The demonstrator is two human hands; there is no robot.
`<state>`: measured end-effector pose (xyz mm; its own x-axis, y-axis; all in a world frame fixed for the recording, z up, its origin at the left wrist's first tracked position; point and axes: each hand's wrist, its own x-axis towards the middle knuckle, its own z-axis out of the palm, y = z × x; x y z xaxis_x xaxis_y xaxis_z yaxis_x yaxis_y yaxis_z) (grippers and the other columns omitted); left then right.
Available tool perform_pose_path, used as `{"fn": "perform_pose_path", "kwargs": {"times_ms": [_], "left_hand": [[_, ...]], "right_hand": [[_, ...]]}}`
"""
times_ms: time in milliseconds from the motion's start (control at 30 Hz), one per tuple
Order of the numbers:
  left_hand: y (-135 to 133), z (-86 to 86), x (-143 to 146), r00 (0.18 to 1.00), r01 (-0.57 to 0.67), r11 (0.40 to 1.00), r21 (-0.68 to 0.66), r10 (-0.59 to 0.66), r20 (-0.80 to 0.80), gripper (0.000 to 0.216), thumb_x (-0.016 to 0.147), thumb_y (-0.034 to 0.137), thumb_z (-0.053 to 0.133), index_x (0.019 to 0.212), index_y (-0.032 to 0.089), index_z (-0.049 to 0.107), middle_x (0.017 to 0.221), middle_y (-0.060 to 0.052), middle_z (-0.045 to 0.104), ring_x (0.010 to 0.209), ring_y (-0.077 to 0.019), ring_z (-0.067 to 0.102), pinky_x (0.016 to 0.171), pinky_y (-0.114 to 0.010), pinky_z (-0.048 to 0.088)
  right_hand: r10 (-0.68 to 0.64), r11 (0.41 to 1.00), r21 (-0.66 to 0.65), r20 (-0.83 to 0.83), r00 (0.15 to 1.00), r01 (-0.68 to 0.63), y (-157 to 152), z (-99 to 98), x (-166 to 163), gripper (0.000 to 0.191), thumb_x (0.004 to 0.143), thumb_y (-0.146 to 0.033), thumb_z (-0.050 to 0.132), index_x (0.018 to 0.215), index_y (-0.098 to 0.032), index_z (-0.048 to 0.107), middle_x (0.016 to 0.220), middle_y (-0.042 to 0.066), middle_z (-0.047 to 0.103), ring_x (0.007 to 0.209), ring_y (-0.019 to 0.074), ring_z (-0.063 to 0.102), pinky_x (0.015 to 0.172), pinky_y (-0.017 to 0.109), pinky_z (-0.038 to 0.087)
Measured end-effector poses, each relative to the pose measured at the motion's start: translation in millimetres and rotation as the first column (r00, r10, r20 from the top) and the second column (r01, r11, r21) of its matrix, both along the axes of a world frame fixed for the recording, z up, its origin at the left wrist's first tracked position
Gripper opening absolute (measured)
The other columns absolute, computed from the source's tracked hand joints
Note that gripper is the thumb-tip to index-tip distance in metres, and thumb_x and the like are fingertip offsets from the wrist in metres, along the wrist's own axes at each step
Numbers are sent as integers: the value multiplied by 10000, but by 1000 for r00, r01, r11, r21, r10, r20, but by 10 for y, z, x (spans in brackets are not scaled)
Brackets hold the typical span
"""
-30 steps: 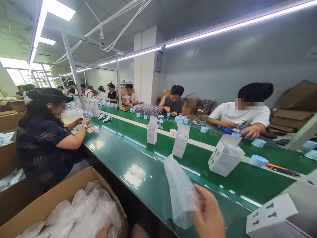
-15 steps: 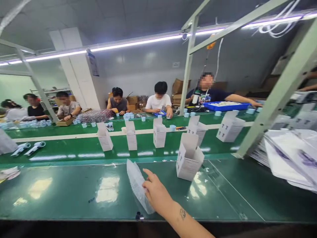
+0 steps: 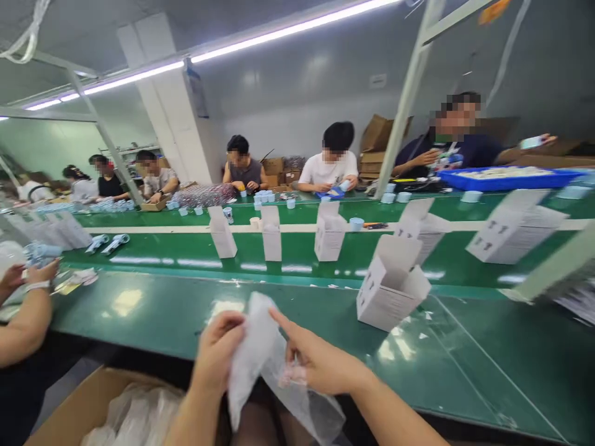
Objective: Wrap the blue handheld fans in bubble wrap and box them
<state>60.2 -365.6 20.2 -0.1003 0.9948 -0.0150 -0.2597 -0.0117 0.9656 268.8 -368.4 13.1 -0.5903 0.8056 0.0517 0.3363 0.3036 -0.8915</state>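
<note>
Between my two hands, over the bench's front edge, hangs a translucent white bubble-wrap bag (image 3: 255, 347). My left hand (image 3: 220, 344) pinches its left side with thumb and fingers. On the other side, my right hand (image 3: 320, 359) grips the bag with curled fingers, its index finger stretched along the top. A clear loose flap of the bag trails below the right hand. Beyond that hand, an open white carton (image 3: 388, 297) stands on the green bench (image 3: 158, 310) with its lid flap up.
Several open white cartons (image 3: 330, 238) stand along the green conveyor (image 3: 176, 248). At lower left, a cardboard box (image 3: 69, 409) holds clear plastic bags. A co-worker's hands at left hold a light-blue part (image 3: 41, 253). Other people sit across the line, near a blue tray (image 3: 506, 179).
The bag has been lifted off the bench toward me. My left hand has come into view and grips it too. The view has swung left, bringing the cardboard box and a neighbouring co-worker into sight.
</note>
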Motion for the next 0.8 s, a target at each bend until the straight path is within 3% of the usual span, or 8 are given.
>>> {"fn": "perform_pose_path", "kwargs": {"times_ms": [67,167,333,400,467,567,700,800], "left_hand": [[113,-33,136,978,165,984,-69,-155,137,250,558,222,814,737,147,655,635,12,628,529,-101,538,509,-212,420],[105,-50,279,923,228,972,-57,-197,332,246,557,193,781,773,165,664,741,-10,679,653,-120,602,620,-221,464],[-139,-138,305,956,227,974,11,-225,191,795,529,191,856,1264,262,563,1215,-76,639,1019,-239,628,849,-319,499],[-173,-184,242,987,144,990,-8,-143,71,651,560,199,854,1171,222,633,1061,-54,694,910,-202,650,812,-286,502],[-153,-207,129,992,-7,999,-41,12,123,353,621,269,829,939,181,704,860,-26,714,807,-170,656,779,-271,511],[-115,-205,-50,910,-134,984,-118,169,379,324,586,314,847,855,193,713,835,-23,731,856,-194,679,816,-298,528],[-185,-240,-38,872,9,988,-156,69,484,355,616,301,836,936,190,729,948,-63,749,942,-231,684,887,-333,513],[-298,-322,75,917,104,980,-170,-29,397,354,650,287,817,962,143,733,926,-93,749,928,-253,682,887,-355,504]], "right_hand": [[-12,995,-101,-123,992,-1,26,-15,69,843,724,-246,723,1477,-272,344,896,6,598,658,106,485,597,222,420],[-195,970,-199,-282,939,141,78,-103,166,590,780,-315,676,1340,-208,526,686,-40,513,578,101,431,563,235,377],[-366,929,-71,-328,871,364,77,-167,118,513,781,-258,671,1285,-227,580,714,-23,537,633,129,483,610,266,418],[-405,912,-123,-422,811,392,83,-134,97,484,761,-248,693,1237,-247,602,788,-5,583,674,136,526,636,273,452],[-473,880,-260,-557,683,397,110,-88,145,501,722,-252,740,1202,-267,596,822,-6,597,675,131,554,617,258,469],[-514,847,-489,-651,559,209,161,-38,275,683,680,-252,790,1297,-319,504,990,14,626,597,88,550,535,220,459],[-321,777,-604,-624,712,-179,147,-31,168,915,711,-238,782,1461,-389,280,1301,109,576,463,15,462,447,189,391],[-276,821,-550,-615,739,-151,98,3,-87,797,706,-272,782,1412,-315,414,1096,79,681,565,101,579,542,250,465]]}}
